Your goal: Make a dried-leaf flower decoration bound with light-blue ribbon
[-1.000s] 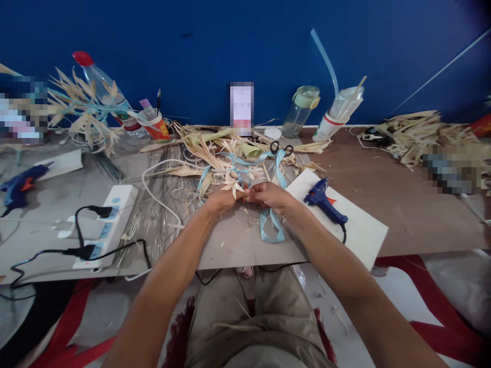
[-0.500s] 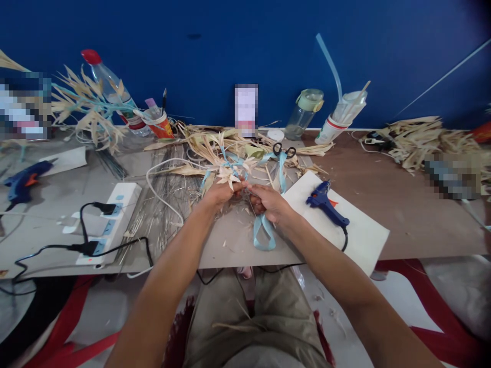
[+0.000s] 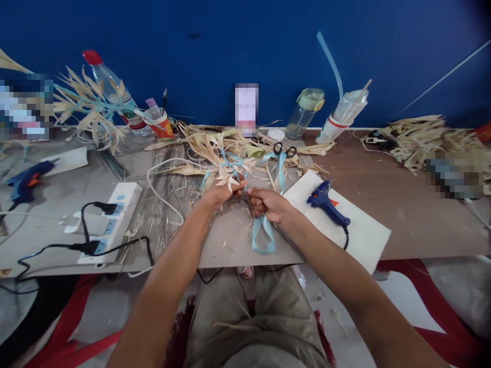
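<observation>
My left hand (image 3: pixel 224 191) is closed on the wire stem of a corn-husk flower spray (image 3: pixel 229 177), whose pale petals and blue-wrapped stems stick up beyond the fingers. Close beside it, my right hand (image 3: pixel 267 203) pinches a light blue ribbon (image 3: pixel 264 243) where it meets the stem. The ribbon's loose part hangs in a loop below that hand, over the tabletop. A thin bare wire runs down between both hands. Black-handled scissors (image 3: pixel 284 150) lie just beyond, near another strip of blue ribbon. The exact finger contact on the stem is partly hidden.
On a white sheet (image 3: pixel 368 232) at right lies a blue glue gun (image 3: pixel 328 204); another glue gun (image 3: pixel 28 181) lies far left. A power strip (image 3: pixel 111 225) with cords stands left, beside loose wires (image 3: pixel 161 204). Dried husks (image 3: pixel 199 143), a phone (image 3: pixel 246 110) and a bottle (image 3: pixel 306 113) line the back.
My right hand has moved slightly down and away from my left hand, so more blue-wrapped stem shows between them. The ribbon loop hangs a little lower. My left hand stays nearly in place.
</observation>
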Motion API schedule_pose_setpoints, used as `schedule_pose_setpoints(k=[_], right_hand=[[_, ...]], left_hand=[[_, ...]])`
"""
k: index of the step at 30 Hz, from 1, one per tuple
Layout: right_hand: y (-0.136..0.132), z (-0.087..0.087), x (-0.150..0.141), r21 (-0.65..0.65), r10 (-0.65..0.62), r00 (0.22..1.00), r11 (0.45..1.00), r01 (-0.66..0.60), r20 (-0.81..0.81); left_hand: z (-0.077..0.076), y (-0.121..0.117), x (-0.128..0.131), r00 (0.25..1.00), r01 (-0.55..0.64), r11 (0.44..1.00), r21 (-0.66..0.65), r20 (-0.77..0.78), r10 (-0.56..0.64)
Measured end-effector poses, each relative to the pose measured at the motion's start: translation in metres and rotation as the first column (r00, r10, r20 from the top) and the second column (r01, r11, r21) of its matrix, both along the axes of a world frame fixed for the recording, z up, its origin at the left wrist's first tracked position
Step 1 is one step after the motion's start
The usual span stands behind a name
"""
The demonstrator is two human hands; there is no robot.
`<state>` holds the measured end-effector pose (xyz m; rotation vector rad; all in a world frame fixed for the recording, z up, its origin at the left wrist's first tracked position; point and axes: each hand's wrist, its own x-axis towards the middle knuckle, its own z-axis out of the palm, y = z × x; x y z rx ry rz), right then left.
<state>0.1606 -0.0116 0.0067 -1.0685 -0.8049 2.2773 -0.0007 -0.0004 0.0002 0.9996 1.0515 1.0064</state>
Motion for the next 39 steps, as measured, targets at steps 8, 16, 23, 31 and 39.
schedule_pose_setpoints(k=[8, 16, 23, 31, 39], right_hand=[[-0.005, 0.012, 0.002, 0.248, -0.16, 0.986, 0.958, 0.142, 0.051], [0.002, 0.009, 0.003, 0.17, -0.115, 0.989, 0.98, 0.098, 0.091], [0.005, 0.004, 0.006, 0.128, -0.031, 0.996, 0.991, 0.042, -0.089], [0.008, 0.001, 0.008, -0.022, 0.181, 0.973, 0.982, -0.186, -0.143], [0.005, 0.002, 0.004, 0.157, -0.1, 0.991, 0.984, 0.086, 0.085]], left_hand=[[0.002, 0.001, -0.001, 0.999, -0.024, 1.0, -0.011, 0.034, 0.024], [-0.002, 0.005, -0.003, 0.999, -0.033, 0.997, 0.068, -0.007, 0.033], [0.003, 0.001, 0.0, 1.0, -0.018, 0.998, 0.057, 0.008, 0.017], [0.01, -0.007, 0.008, 0.991, 0.015, 1.0, -0.026, 0.132, -0.011], [0.015, -0.009, 0.011, 0.989, -0.022, 0.999, -0.048, 0.146, 0.028]])
